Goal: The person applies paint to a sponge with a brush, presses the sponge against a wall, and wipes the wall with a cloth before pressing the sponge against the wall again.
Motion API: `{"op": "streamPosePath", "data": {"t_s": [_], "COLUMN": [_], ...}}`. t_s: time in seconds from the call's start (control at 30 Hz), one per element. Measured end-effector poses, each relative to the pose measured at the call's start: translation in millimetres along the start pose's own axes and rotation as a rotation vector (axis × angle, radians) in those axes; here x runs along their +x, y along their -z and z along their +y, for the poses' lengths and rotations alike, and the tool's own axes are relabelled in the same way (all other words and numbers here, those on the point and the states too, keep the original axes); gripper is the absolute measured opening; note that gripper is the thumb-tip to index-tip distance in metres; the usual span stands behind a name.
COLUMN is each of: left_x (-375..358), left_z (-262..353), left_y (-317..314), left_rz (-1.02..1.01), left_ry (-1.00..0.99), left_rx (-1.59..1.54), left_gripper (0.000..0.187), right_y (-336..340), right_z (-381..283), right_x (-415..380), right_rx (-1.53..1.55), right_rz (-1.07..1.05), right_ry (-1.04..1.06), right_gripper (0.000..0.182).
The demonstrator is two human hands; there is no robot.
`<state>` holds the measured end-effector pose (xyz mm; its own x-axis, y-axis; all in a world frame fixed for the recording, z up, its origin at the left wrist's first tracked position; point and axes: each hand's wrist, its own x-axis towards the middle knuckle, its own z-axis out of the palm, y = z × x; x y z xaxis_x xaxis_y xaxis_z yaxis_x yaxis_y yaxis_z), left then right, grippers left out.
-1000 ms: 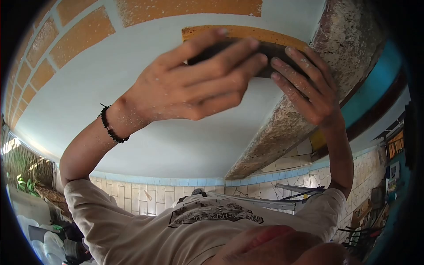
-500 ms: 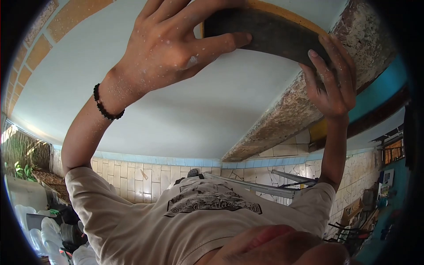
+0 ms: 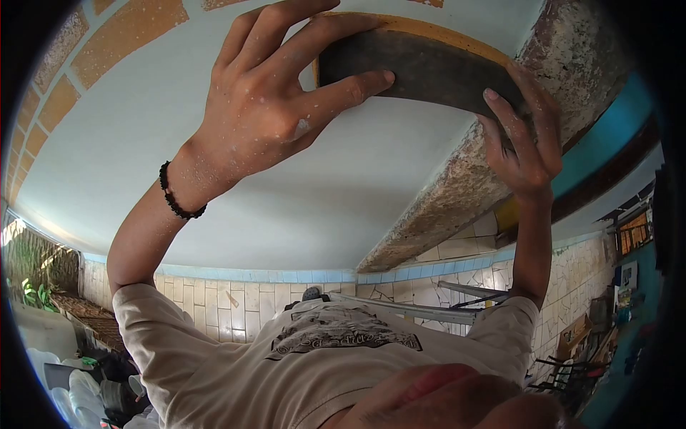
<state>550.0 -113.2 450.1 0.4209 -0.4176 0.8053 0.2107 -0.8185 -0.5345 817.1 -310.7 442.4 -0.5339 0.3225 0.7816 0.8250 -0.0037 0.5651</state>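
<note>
Gripping a dark board [image 3: 429, 64] from both ends, held it up just left of the upper part of the rough beam [image 3: 432, 211], with its right end overlapping the beam in view. Had the left hand [image 3: 261, 100] partly open at the board's left end, farther from the beam: set the thumb on the dark face, laid the index finger along the orange edge [image 3: 443, 34], and spread the other fingers above. Curled the right hand [image 3: 527, 143] around the end nearer the beam, with one fingertip on the dark face. Could not tell about contact between board and pale wall [image 3: 286, 193], left of the beam. Wore a black bracelet [image 3: 171, 196] on the left wrist, well left of the beam, and a light shirt [image 3: 236, 386] below it. Faced orange blocks [image 3: 136, 32] far to the beam's upper left and a blue band [image 3: 607, 129] to its right. Had a metal frame [image 3: 429, 311] below the beam's lower end, near pale tiles [image 3: 207, 307], and a leafy plant [image 3: 36, 293] far to the beam's left.
</note>
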Motion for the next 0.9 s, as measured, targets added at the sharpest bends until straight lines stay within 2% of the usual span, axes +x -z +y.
{"op": "streamPosePath", "data": {"t_s": [0.13,0.3,0.43,0.57,0.67,0.77,0.87,0.9], "left_x": [4,5,-27,-72,-97,-114,-127,-133], "left_z": [-1,15,32,61,75,78,69,66], "left_y": [6,34,86,119,130,145,161,164], "left_rz": [-0.029,-0.010,-0.153,-0.250,-0.294,-0.329,-0.338,-0.326], "left_ry": [-0.087,-0.032,-0.007,0.121,0.184,0.235,0.232,0.249], "left_rx": [0.102,0.008,0.072,0.076,0.143,0.207,0.254,0.239], "left_gripper": [0.032,0.039,0.028,0.021,0.024,0.026,0.028,0.029], "right_y": [-1,27,61,51,33,17,-2,-7], "right_z": [0,-22,-67,-95,-108,-121,-148,-154], "right_x": [-1,2,1,-11,-13,-6,11,16], "right_rx": [0.003,-0.010,0.109,0.289,0.435,0.506,0.555,0.551], "right_rz": [0.025,0.044,0.010,0.019,0.021,0.047,0.140,0.132], "right_ry": [0.013,-0.013,-0.015,0.082,0.099,0.115,0.055,0.027], "right_gripper": [0.050,0.045,0.031,0.020,0.017,0.027,0.014,0.018]}}
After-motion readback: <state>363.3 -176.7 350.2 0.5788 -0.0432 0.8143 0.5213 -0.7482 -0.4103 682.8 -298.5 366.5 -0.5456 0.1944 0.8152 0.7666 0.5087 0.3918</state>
